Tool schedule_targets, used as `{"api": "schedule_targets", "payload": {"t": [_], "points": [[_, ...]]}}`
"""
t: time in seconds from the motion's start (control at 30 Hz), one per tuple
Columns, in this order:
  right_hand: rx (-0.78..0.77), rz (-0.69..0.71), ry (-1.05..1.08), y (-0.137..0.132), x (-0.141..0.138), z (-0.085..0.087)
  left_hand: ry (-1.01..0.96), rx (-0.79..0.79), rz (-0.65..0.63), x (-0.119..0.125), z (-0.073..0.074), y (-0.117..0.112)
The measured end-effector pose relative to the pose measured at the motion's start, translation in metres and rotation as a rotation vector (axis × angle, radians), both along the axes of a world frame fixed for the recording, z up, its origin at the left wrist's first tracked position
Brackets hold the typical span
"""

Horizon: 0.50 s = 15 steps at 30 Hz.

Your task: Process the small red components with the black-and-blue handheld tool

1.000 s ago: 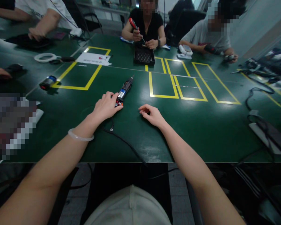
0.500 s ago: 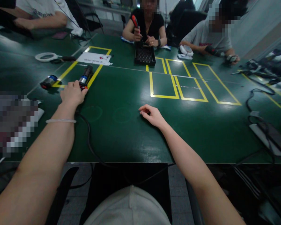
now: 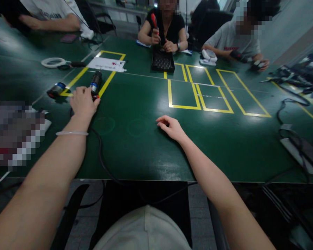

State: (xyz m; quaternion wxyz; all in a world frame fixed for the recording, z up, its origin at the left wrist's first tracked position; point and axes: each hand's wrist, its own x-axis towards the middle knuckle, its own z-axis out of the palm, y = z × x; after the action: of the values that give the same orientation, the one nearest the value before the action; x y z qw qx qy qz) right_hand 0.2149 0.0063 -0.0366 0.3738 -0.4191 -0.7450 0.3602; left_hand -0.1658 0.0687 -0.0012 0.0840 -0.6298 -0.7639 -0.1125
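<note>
My left hand (image 3: pixel 83 102) is closed around the near end of a black flashlight (image 3: pixel 96 81) with a blue band. The flashlight lies on the green table, its far end pointing away from me, by the right side of a yellow tape outline (image 3: pixel 108 85). My fingers hide its near end, where a bit of red shows. A second black cylinder with a blue band (image 3: pixel 56 90) lies to the left of that hand, apart from it. My right hand (image 3: pixel 171 127) rests over the table near the middle, fingers loosely curled and thumb slightly apart, with nothing in it.
A white paper sheet (image 3: pixel 106 64) lies across the tape outline, with a white ring-shaped tool (image 3: pixel 53 63) to its left. Across the table a person holds a red-handled tool (image 3: pixel 154 21) over a black tray (image 3: pixel 162 62). A dark cable (image 3: pixel 100 149) runs beside my left forearm.
The flashlight has turned slightly, its far end swinging left to point more directly away from me; my left hand stays on it. My right hand keeps its pose. A person's fingers appear at the left edge.
</note>
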Motion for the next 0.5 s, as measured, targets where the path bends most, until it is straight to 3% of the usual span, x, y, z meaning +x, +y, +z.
{"api": "schedule_targets", "payload": {"t": [0.5], "points": [[-0.036, -0.013, 0.022, 0.0017, 0.001, -0.0017, -0.033, 0.017, 0.013, 0.004, 0.0015, 0.0021]]}}
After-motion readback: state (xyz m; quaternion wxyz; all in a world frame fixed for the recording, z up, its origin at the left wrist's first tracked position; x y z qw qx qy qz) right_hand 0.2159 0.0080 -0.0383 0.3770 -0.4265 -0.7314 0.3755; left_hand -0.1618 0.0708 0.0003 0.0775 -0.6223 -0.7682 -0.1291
